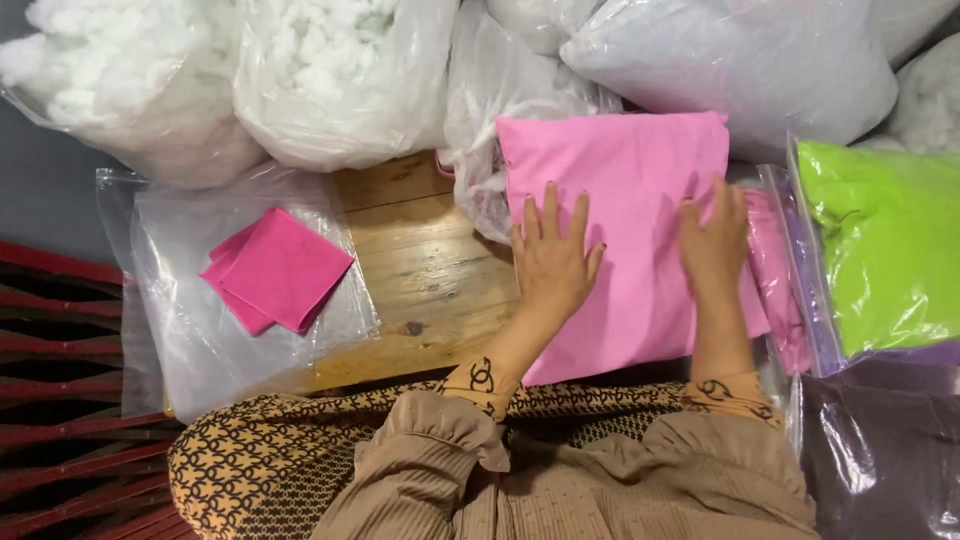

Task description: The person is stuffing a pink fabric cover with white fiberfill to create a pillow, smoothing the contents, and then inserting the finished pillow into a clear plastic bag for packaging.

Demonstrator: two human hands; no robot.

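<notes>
Both hands lie flat, fingers spread, gripping nothing: left hand [552, 262] and right hand [714, 245] press a pink cushion cover [630, 200] on the wooden table [420, 270]. Even, outward pressure would likely smooth it best.

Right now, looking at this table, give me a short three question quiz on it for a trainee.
1. True or false: both hands lie flat on the pink cushion cover.
2. What lies on the clear plastic bag at the left of the wooden table?
A. a green cloth
B. a small folded pink cloth
C. a pair of scissors
3. Fill in: the bag at the far right holds a bright ____ cloth.

Key
1. True: the left hand and the right hand press on it with fingers spread.
2. B, the small folded pink cloth.
3. Green: the green cloth.
</notes>
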